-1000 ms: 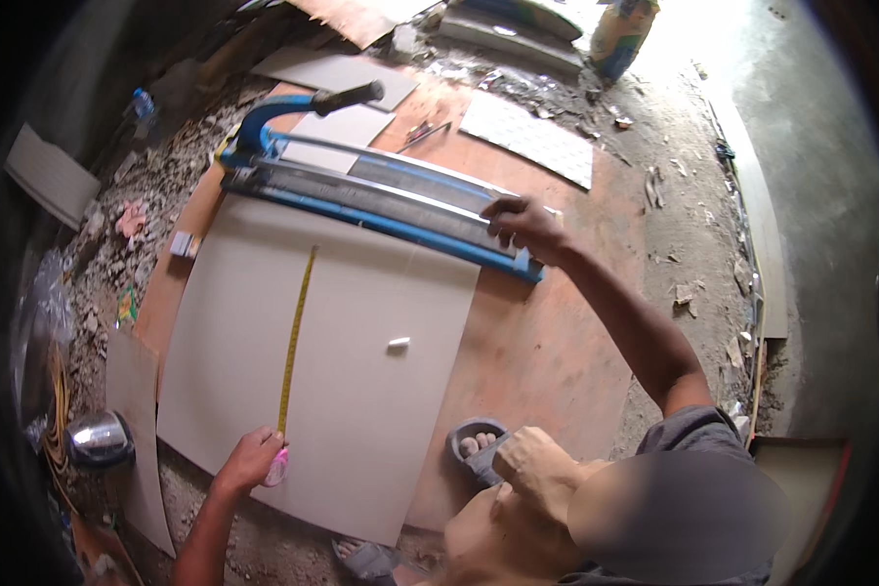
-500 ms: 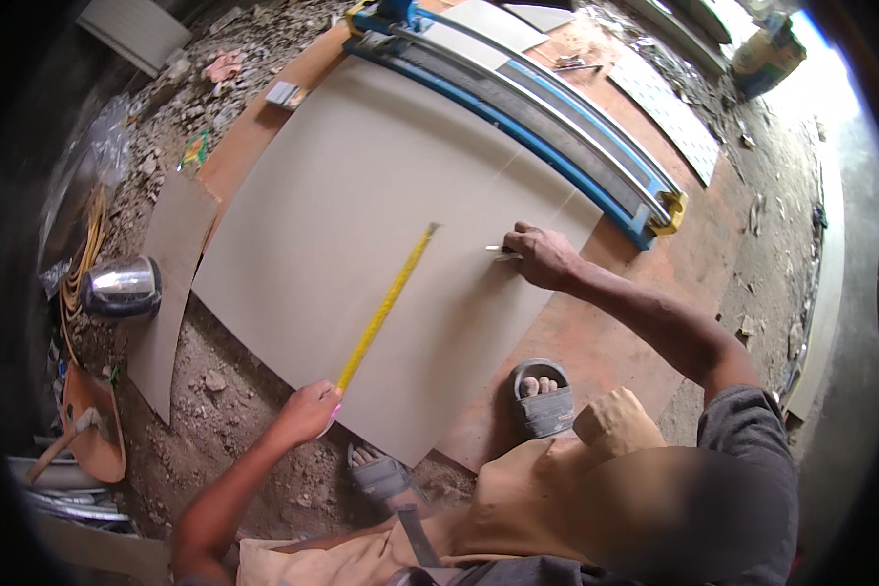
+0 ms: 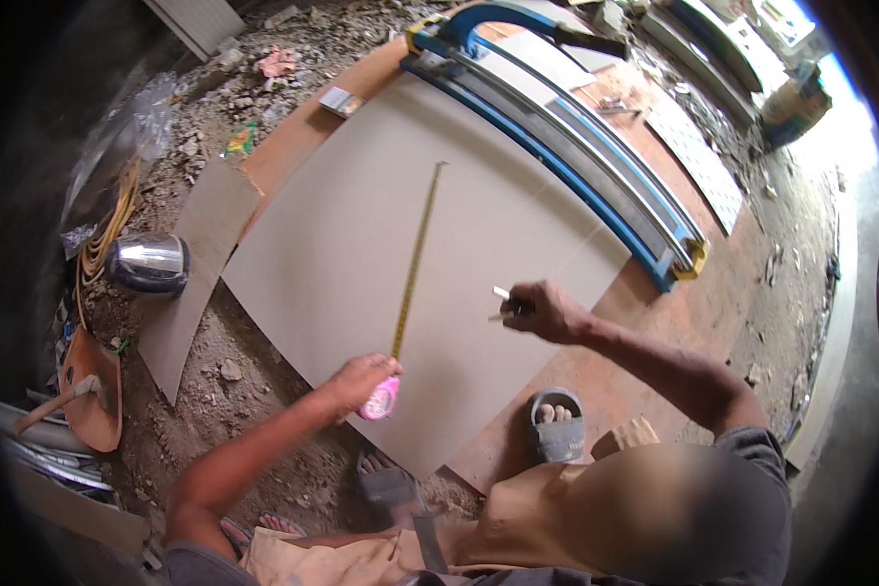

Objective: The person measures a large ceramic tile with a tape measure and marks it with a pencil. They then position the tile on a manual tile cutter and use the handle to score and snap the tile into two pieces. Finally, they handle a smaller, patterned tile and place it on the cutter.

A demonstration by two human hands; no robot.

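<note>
A large grey-beige tile (image 3: 332,225) lies flat before me. Over its near edge, my left hand (image 3: 354,383) is closed round a pink tape measure (image 3: 381,400). The yellow blade (image 3: 416,259) stretches away over the tile, its hooked tip pointing to the far side. My right hand (image 3: 553,314) hovers above the tile's right part, fingers pinched. Two short pale sticks (image 3: 500,292) poke out of it; their kind is too small to make out. The tile's far right edge rests at a blue tile cutter (image 3: 557,166) with metal rails, and a faint line crosses the tile near there.
My sandalled feet (image 3: 560,438) are at the near edge. On the left are a narrow board piece (image 3: 200,254), a dark helmet-like object (image 3: 149,264), coiled yellow cable (image 3: 117,220) and an orange-brown pan with a handle (image 3: 96,391). Rubble (image 3: 254,88) covers the ground behind.
My left hand has moved right and the pink tape case has come into view, with the blade swung steeper. My right hand sits lower in view. The whole view has shifted slightly.
</note>
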